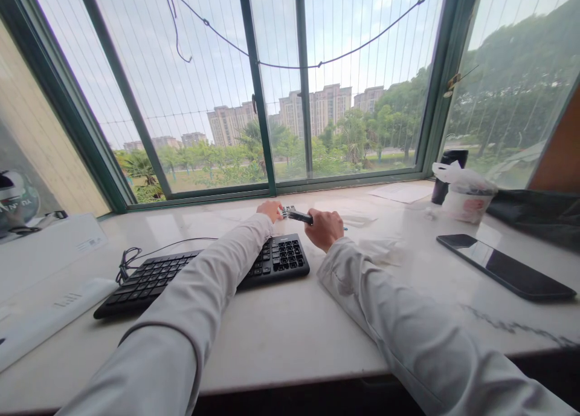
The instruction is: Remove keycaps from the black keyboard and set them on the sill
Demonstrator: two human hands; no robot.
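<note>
A black keyboard (156, 278) lies on the counter, partly covered by my left forearm. Beyond its far edge, my left hand (270, 210) is closed at a small piece with dark and pale squares (287, 211); its fingertips are partly hidden, so the hold is unclear. My right hand (327, 228) is wrapped round a slim black tool, perhaps a brush (301, 217). The tool points left, its tip close to the patterned piece. Beneath both hands the keyboard's number pad (290, 253) shows at the right end.
A dark phone-like slab (502, 265) lies at right. Behind it stand a bagged white tub (469, 198) and a black cylinder (439, 189). Clear crumpled plastic (383, 250) is near my right sleeve. A white box (49, 247) and cable (127, 262) are left; the window closes off the back.
</note>
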